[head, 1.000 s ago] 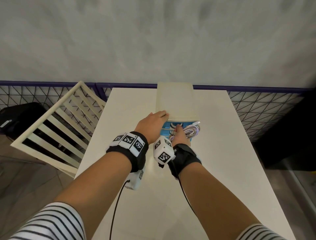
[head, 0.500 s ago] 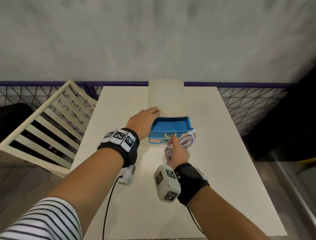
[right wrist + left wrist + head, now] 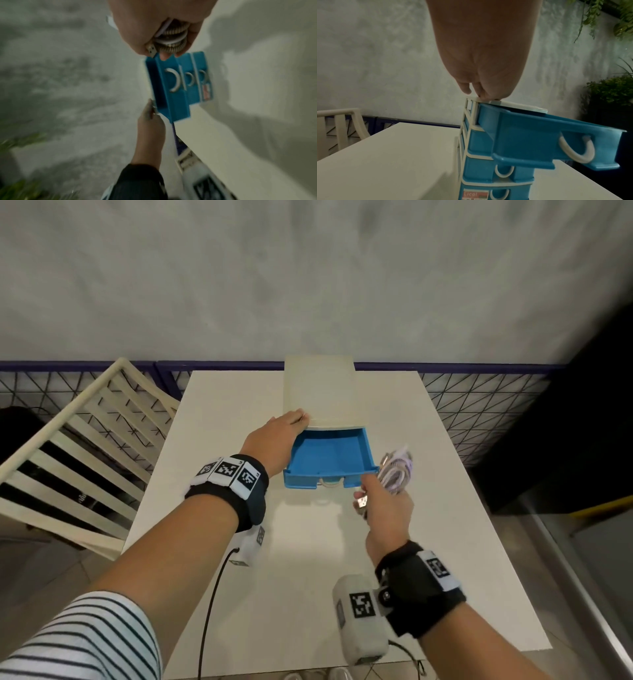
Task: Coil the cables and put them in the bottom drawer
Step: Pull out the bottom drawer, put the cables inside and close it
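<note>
**Friend:** Where are the cables point(image 3: 397, 474)?

**Me:** In my right hand point(image 3: 383, 508), just right of the middle of the head picture. My fingers are curled round the bunch. It is up off the table point(image 3: 308, 594), beside the right front corner of the open drawer point(image 3: 325, 453).

**Friend:** And your left hand point(image 3: 274, 440)?

**Me:** It holds nothing. Its fingers press down on the top front-left corner of the drawer box point(image 3: 318, 392). I think that is to stop it sliding.

**Friend:** How will the cables feel?

**Me:** Light and bendy, I guess. The loops want to spring open, so I should hold across all of them at once, not by one end. The metal plug point(image 3: 361, 502) sticks out by my thumb and could catch on the drawer's edge.

**Friend:** Is that the bottom drawer?

**Me:** I don't think so. In the left wrist picture the open one sits right under the lid. The drawer with the sticker point(image 3: 477, 193) is the lowest I can see, and it looks closed.

**Friend:** What can't you see?

**Me:** How many cables are in the bunch. The right wrist picture is blurry. The bottom of the box is cut off in the left wrist picture.
</note>
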A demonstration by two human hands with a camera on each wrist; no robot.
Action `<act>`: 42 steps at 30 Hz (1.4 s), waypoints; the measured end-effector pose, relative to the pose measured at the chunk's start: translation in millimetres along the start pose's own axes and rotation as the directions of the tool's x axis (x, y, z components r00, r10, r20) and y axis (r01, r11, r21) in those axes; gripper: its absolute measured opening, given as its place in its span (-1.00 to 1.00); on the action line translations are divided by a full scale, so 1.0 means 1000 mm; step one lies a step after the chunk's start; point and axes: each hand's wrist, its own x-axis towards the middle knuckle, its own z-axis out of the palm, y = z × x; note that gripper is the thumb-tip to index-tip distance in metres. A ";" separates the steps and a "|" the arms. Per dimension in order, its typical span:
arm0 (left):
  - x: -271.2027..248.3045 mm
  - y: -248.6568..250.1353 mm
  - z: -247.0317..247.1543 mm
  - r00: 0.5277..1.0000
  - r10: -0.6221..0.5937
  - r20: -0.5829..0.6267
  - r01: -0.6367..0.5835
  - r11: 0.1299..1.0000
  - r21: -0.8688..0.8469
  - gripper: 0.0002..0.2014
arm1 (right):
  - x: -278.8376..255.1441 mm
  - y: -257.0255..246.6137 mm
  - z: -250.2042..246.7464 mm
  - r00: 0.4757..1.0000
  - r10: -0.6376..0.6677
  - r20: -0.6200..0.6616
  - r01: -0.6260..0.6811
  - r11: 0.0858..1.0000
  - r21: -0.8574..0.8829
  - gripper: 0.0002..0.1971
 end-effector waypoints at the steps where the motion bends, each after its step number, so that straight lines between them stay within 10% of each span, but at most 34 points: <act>1: 0.000 0.001 0.000 1.000 0.000 0.001 0.000 1.000 0.002 -0.24 | 0.004 -0.013 -0.001 0.996 -0.077 0.042 0.081 0.991 -0.103 -0.96; 4: 0.001 0.001 0.000 1.000 -0.006 0.013 0.006 1.000 0.005 -0.26 | 0.026 -0.051 0.010 0.932 -0.269 0.242 0.359 0.766 -0.533 -0.96; 9: 0.003 0.003 -0.004 0.998 -0.031 0.049 0.030 0.999 0.016 -0.28 | 0.046 -0.080 0.048 0.839 -0.072 0.539 0.532 -0.093 -0.841 -0.70; 14: 0.003 0.004 -0.005 0.998 -0.042 0.050 0.040 0.999 0.029 -0.31 | 0.054 -0.061 0.066 0.824 0.125 0.553 0.555 -0.379 -0.741 -0.66; 26: 0.007 0.000 0.002 0.998 -0.054 0.035 0.054 0.998 -0.010 -0.30 | 0.061 -0.038 0.098 0.863 0.141 0.484 0.504 -0.191 -0.843 -0.62; 33: 0.010 -0.004 0.005 0.998 -0.034 0.060 0.036 0.999 -0.026 -0.31 | 0.064 -0.014 0.103 0.942 -0.050 0.332 0.336 0.192 -0.922 -0.28; 42: 0.010 -0.004 0.006 0.998 -0.036 0.054 0.037 0.999 -0.008 -0.35 | 0.058 -0.021 0.092 0.927 -0.079 0.368 0.374 0.092 -0.923 0.07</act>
